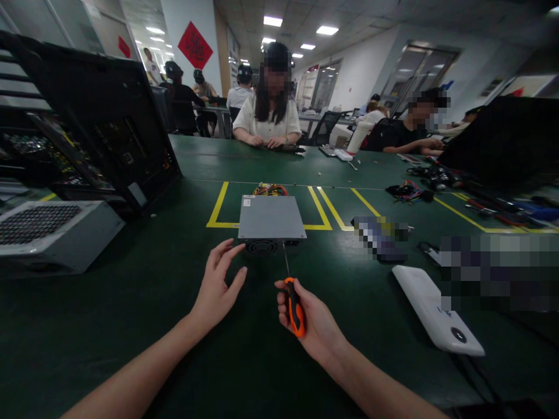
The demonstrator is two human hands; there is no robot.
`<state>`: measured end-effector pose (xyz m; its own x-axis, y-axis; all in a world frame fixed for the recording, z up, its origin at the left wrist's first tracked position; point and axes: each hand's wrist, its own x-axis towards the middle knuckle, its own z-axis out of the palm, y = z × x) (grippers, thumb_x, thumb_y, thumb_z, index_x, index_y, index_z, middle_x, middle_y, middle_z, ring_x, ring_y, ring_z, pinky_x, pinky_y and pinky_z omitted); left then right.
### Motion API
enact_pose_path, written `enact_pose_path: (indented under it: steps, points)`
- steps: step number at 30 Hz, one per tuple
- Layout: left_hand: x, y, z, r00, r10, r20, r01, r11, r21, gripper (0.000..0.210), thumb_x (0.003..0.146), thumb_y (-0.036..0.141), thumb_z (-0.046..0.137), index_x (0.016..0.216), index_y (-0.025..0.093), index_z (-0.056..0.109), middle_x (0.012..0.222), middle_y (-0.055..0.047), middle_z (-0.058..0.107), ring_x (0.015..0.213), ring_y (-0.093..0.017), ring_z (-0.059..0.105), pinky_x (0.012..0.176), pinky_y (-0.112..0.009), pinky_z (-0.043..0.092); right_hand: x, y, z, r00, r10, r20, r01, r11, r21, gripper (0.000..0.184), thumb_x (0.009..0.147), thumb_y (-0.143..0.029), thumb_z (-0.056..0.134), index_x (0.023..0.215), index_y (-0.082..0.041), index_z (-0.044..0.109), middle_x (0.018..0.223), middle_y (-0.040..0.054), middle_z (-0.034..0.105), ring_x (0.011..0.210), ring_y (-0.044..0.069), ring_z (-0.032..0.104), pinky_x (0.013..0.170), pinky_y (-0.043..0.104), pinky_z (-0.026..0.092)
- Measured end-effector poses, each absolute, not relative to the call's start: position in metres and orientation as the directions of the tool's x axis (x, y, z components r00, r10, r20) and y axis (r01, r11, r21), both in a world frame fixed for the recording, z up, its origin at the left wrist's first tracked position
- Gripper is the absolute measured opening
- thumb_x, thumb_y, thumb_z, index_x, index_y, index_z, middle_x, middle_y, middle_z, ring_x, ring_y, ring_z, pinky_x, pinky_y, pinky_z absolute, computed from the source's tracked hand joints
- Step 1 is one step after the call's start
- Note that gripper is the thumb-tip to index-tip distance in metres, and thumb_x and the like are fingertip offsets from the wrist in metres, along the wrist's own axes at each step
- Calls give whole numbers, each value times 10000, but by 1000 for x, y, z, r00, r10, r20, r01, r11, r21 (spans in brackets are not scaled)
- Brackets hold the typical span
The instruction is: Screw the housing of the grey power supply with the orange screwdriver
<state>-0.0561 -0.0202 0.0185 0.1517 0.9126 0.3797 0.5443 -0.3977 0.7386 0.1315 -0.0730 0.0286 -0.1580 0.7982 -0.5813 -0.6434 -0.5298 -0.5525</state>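
Note:
A grey computer power supply [271, 216] lies on the green table, its fan side facing me and a bundle of coloured cables [271, 189] behind it. My right hand [312, 317] grips an orange and black screwdriver [296, 311]. The screwdriver's thin shaft points up and away, its tip at the lower front edge of the power supply; I cannot tell whether it sits in a screw. Fingers apart and holding nothing, my left hand [218, 288] is at the power supply's front left corner. Whether its fingertips touch the casing is unclear.
An open black computer case [126, 134] and a second power supply [56, 235] stand on the left. Yellow tape [218, 203] marks the table. On the right are a white power bank [437, 308], cables [410, 191] and tools [493, 212]. Across the table sits a person [268, 119].

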Motion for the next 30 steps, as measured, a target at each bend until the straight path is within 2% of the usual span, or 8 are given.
enact_pose_path:
  steps: [4,7,13,16,19,22,26,30]
  points:
    - [-58,-16,18,268,838,475,711,-505,489,521,846,240,453,1340,314,307,1468,-36,146,1306,-272,205,1037,-480,250,132,-74,27,-178,822,-540,-681,-500,-536,198,781,-347,565,833,-159,604,656,4,544,457,38,411,378,139,277]
    - [-59,-11,16,339,799,496,748,-549,373,541,855,222,430,1364,298,265,1476,-33,155,1315,-270,185,1048,-476,225,132,-74,27,-141,843,-519,-709,-452,-541,125,749,-268,609,718,-154,566,665,-1,545,469,35,420,385,134,283]
    - [-62,-7,14,386,827,408,770,-532,351,574,868,239,395,1393,300,170,1478,-29,164,1290,-277,249,1011,-472,279,131,-74,28,-154,800,-580,-662,-519,-541,243,848,-324,472,820,-125,607,655,23,548,515,63,488,471,162,395]
    - [-63,-6,14,388,844,370,801,-507,318,587,870,258,391,1398,306,138,1482,-25,144,1245,-290,317,974,-473,323,132,-73,28,-168,799,-577,-671,-521,-527,265,857,-345,447,856,-130,603,639,17,541,482,56,460,421,149,342]
    - [-64,-6,14,407,839,362,824,-508,251,609,864,266,399,1403,299,116,1485,-34,129,1193,-299,386,939,-471,363,131,-74,28,-153,824,-546,-698,-481,-531,147,789,-298,566,777,-152,570,660,6,558,475,48,446,394,138,291]
    - [-64,-5,13,427,829,361,841,-511,177,629,862,269,396,1407,284,84,1488,-44,107,1158,-291,437,904,-457,410,129,-74,29,-118,826,-551,-686,-469,-556,110,747,-246,617,738,-157,553,647,-3,565,492,56,467,425,148,330]
    - [-65,-4,11,428,818,384,863,-496,94,632,863,268,387,1410,270,71,1487,-52,102,1136,-282,467,883,-452,443,128,-73,32,-147,786,-600,-657,-531,-535,203,802,-318,538,800,-123,596,628,20,564,516,73,496,483,178,395]
    - [-66,-2,9,411,828,382,869,-483,111,652,857,267,399,1411,266,56,1490,-57,80,1149,-299,458,888,-471,443,129,-73,29,-168,800,-576,-674,-520,-525,213,830,-316,485,849,-132,590,626,13,554,460,51,440,398,144,296]
